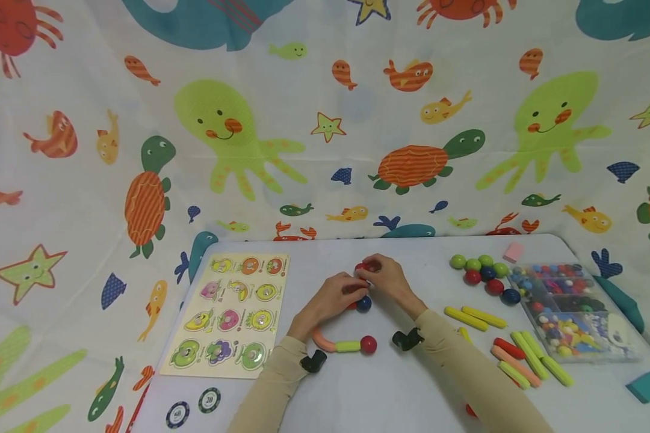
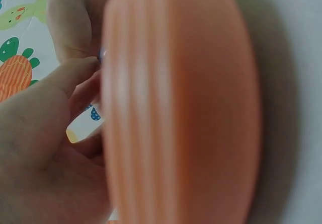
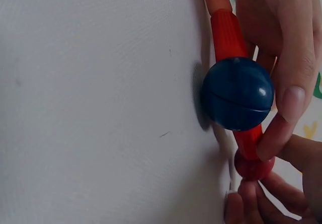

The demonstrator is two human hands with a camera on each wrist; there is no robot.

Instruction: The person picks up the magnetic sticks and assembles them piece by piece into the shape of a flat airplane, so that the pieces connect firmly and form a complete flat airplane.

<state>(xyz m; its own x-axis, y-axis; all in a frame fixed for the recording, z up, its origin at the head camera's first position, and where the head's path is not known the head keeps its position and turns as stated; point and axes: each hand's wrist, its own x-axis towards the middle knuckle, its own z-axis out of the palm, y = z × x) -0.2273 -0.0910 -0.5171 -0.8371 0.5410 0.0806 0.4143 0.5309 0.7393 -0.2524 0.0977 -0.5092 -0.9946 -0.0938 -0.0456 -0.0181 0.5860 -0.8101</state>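
A chain of colored sticks and balls lies on the white table between the hands. My left hand (image 1: 330, 299) pinches a short red stick (image 3: 246, 139) that runs from a blue ball (image 3: 237, 94) to a smaller red ball (image 3: 251, 167). Farther out, my right hand (image 1: 391, 279) holds the red ball in its fingertips at the stick's end. Behind the blue ball, another red stick (image 3: 229, 35) leads to a curved orange stick (image 2: 181, 103), which looms large in the left wrist view. A green stick (image 1: 348, 346) and a larger red ball (image 1: 368, 344) end the chain at the near side.
A fruit puzzle board (image 1: 224, 367) lies at left, near two round chips (image 1: 209, 400). At right are loose green balls (image 1: 457, 261), several yellow sticks (image 1: 466, 319), red and green sticks, and a divided clear box (image 1: 590, 355) of beads. A teal block (image 1: 648, 386) sits at the right edge.
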